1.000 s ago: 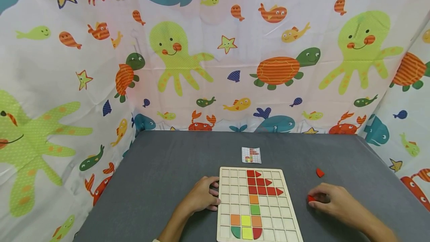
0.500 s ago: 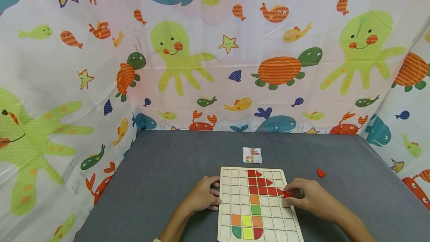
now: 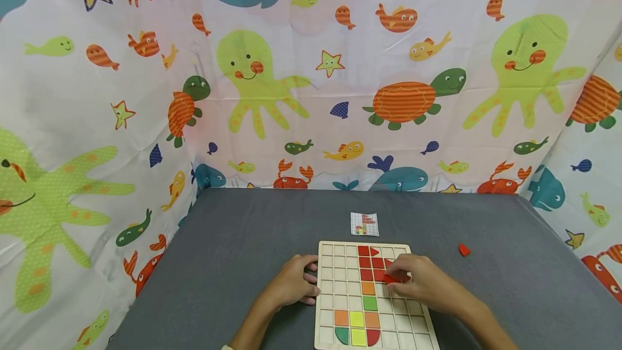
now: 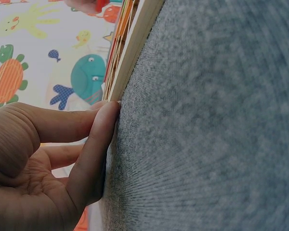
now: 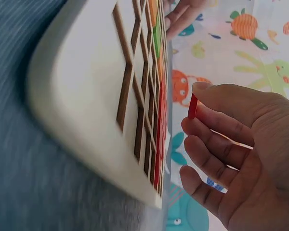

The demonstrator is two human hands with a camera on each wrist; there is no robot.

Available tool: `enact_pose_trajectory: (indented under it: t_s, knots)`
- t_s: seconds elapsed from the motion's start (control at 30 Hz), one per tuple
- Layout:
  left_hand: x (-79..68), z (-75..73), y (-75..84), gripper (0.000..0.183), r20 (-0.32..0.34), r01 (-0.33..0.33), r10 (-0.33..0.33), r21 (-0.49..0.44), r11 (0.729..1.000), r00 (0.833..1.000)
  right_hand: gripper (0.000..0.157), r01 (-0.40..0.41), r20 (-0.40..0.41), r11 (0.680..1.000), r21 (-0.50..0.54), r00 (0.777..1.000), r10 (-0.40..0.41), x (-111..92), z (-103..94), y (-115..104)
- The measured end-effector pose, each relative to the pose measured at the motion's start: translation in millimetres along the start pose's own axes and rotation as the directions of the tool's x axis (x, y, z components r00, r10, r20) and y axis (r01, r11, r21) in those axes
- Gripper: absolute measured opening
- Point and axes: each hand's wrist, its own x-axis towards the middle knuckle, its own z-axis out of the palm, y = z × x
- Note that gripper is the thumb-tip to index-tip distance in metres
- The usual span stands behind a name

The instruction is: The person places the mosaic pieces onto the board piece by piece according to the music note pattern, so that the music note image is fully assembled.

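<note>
A wooden grid board lies on the table with coloured tiles in its squares. At its left edge my left hand touches the side with index finger and thumb; the left wrist view shows the fingertips at the board's rim. Over the board's upper right part, my right hand pinches a small red tile between thumb and index finger. The right wrist view shows that tile edge-on, so its shape is hard to tell. This hand covers part of the third row of red tiles.
A small printed card with a coloured grid picture lies beyond the board. One loose red tile with a curved side lies to the right on the grey table. A sea-animal curtain hangs behind and at both sides.
My right hand has carried the red tile leftward from the table at the right to above the board. The left hand stays at the board's edge.
</note>
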Motion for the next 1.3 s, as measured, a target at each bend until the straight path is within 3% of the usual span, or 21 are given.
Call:
enact_pose_trajectory:
  t_s: [0.37,0.87,1.03,1.3]
  knots:
    - [0.2,0.0,-0.4,0.078,0.004,-0.004,0.004,-0.005,1.000,1.000,0.019,-0.042,0.076,0.999,0.004,0.996,0.042,15.4,9.6,-14.7]
    - [-0.4,-1.1,-0.7,0.077,0.012,-0.008,0.008,-0.009,1.000,1.000,0.011,0.021,0.125,1.000,0.007,0.992,-0.021,31.6,30.4,-37.1]
    - [0.0,-0.9,-0.3,0.078,0.010,-0.007,0.007,-0.005,1.000,1.000,0.015,0.005,0.148,1.000,-0.025,0.989,-0.002,33.0,36.5,-42.6]
    - [-0.5,-0.8,-0.5,0.078,0.008,-0.006,0.006,-0.002,1.000,1.000,0.016,-0.030,0.209,0.999,0.026,0.978,0.024,34.3,44.1,-47.7]
